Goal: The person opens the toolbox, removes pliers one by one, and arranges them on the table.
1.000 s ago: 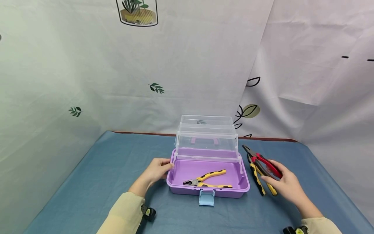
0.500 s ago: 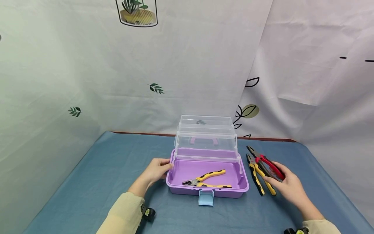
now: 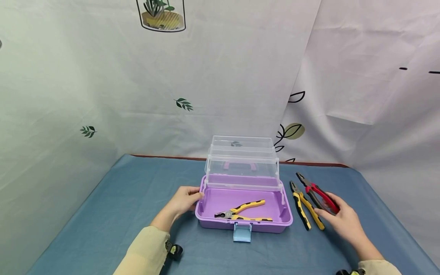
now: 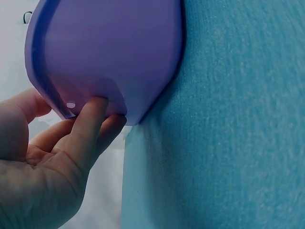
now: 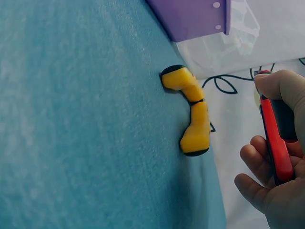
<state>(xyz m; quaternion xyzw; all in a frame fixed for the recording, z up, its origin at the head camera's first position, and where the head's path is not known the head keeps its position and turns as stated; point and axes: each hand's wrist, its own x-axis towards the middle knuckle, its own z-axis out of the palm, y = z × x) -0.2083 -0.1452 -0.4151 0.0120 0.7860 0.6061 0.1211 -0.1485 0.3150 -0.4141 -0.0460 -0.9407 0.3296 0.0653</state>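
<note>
My left hand (image 3: pixel 183 199) grips the left wall of a purple toolbox (image 3: pixel 245 228), thumb over the rim and fingers against the outer side, as the left wrist view shows. Inside the box lie yellow-and-black pliers (image 3: pixel 248 205) with spread handles. To the right of the box, my right hand (image 3: pixel 345 220) holds red-and-black pliers (image 3: pixel 324 198) by the handles, their nose pointing away to the back left. In the right wrist view these pliers (image 5: pixel 277 152) are raised off the table. A second yellow-and-black pair of pliers (image 3: pixel 300 208) lies on the cloth between box and right hand.
The box's clear tiered lid (image 3: pixel 244 152) stands raised at the back. A light blue latch (image 3: pixel 242 233) hangs from the front. Blue cloth (image 3: pixel 137 214) covers the table, and a printed white curtain (image 3: pixel 220 76) closes off its back and sides.
My right hand has moved right with the red-and-black pliers, away from the box and off the yellow-and-black pair they overlapped. The left hand stays in place on the box.
</note>
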